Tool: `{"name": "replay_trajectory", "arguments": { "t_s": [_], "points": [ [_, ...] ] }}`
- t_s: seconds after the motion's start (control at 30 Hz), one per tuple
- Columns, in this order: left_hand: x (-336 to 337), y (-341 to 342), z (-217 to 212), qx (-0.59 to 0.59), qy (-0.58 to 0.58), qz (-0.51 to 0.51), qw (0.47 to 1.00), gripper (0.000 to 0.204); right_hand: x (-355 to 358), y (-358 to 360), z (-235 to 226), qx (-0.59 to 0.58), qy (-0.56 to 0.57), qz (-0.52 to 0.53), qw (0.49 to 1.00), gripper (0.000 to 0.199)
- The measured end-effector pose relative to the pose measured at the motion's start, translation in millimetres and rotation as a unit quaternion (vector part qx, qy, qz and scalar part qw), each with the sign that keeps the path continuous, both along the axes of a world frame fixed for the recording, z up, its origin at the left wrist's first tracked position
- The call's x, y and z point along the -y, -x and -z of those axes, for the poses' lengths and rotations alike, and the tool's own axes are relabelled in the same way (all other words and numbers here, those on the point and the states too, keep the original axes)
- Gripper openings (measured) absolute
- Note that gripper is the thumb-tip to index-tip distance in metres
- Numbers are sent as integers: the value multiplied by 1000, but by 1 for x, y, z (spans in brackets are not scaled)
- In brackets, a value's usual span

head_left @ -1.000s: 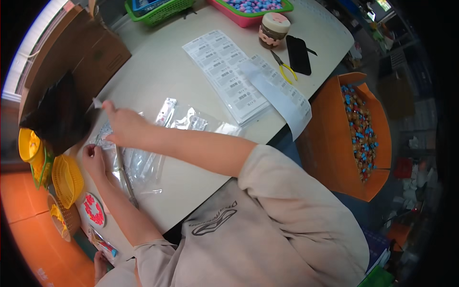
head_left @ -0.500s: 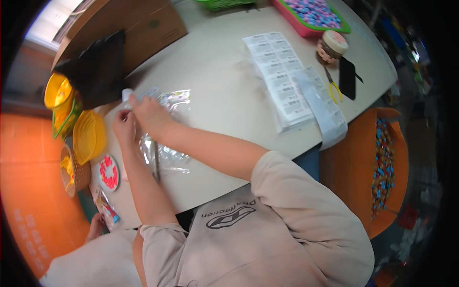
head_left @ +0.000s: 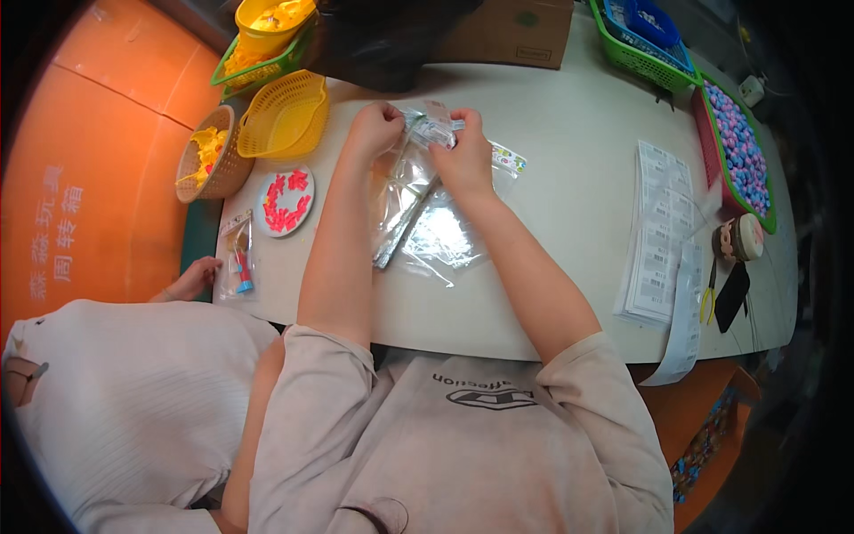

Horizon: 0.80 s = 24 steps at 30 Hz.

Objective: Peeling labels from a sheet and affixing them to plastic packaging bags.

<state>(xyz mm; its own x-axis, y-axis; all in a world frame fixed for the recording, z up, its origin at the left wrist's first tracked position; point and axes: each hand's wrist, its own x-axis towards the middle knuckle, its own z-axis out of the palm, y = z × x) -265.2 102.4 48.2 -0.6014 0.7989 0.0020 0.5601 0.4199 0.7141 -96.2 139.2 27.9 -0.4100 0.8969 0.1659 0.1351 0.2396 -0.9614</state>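
Observation:
A stack of clear plastic bags [head_left: 405, 209] lies on the white table in front of me, with coloured printing on some of the tops. My left hand [head_left: 376, 132] is closed at the far left corner of the stack. Opposite it, my right hand [head_left: 466, 160] has its fingers bent around the bags' top end, which is lifted and bunched between the two hands. More loose clear bags [head_left: 445, 236] spread out flat under my right wrist. Fine detail at the fingertips is partly hidden by the shiny plastic.
Left of my arms are a plate of pink pieces [head_left: 286, 201], a yellow basket [head_left: 289, 116], a beige basket [head_left: 216, 160] and a co-worker's hand [head_left: 196, 278] by a small packet [head_left: 237, 258]. Rightward lie label sheets [head_left: 658, 231], pliers [head_left: 709, 298], a phone [head_left: 732, 296] and a jar [head_left: 740, 238].
My view has swung left, so everything sits further right in the picture. My hands, close together before, are now apart on either side of the bags' top end.

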Motion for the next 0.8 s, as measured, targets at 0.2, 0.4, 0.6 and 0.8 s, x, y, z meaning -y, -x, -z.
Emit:
{"name": "replay_trajectory", "arguments": {
  "t_s": [0.2,0.4,0.6,0.8],
  "points": [
    [9,30,55,-64,-77,91,991,25,2,-34,10,-89,87,-9,992,52],
    [-11,-12,12,331,-59,53,940,42,-3,-54,19,-141,70,-86,984,52],
    [-23,-7,-17,157,155,207,953,44,-5,-53,17,-204,104,-161,960,54],
    [-29,11,16,258,68,112,957,49,-2,-47,16,-279,175,-186,926,57]
  ]
}}
